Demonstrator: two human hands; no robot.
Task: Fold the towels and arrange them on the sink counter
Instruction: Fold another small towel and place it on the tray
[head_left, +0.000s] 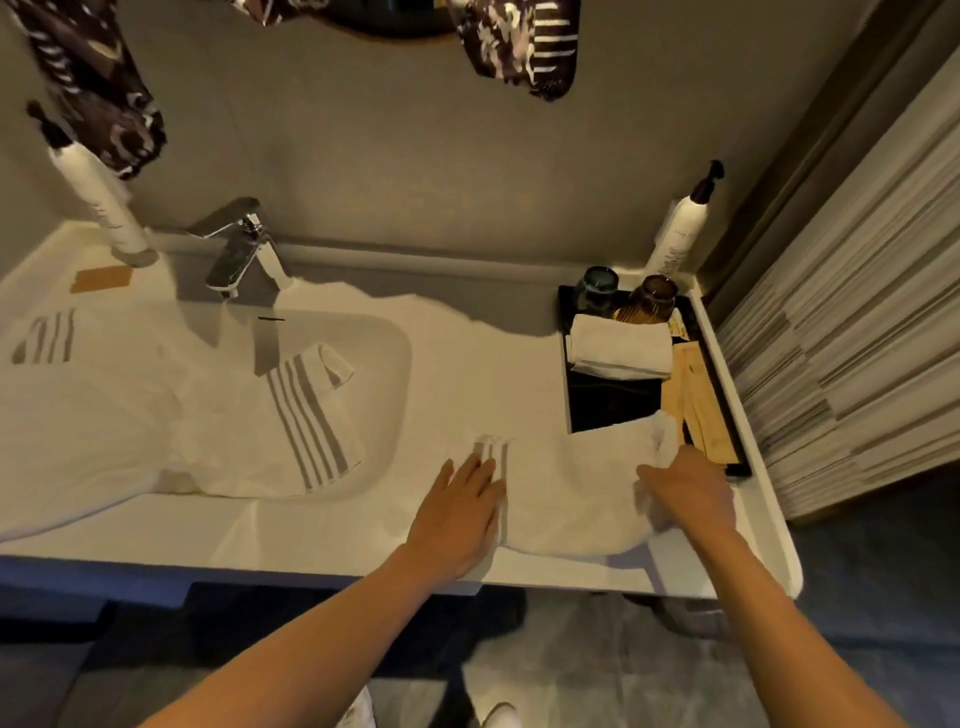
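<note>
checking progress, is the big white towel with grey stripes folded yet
No, the big white towel with grey stripes lies spread and rumpled across the white sink basin, untouched by either hand.

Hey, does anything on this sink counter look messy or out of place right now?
Yes. A striped white towel lies unfolded, draped into the sink basin. The small towel under the left hand and right hand overlaps the black tray's corner.
</note>
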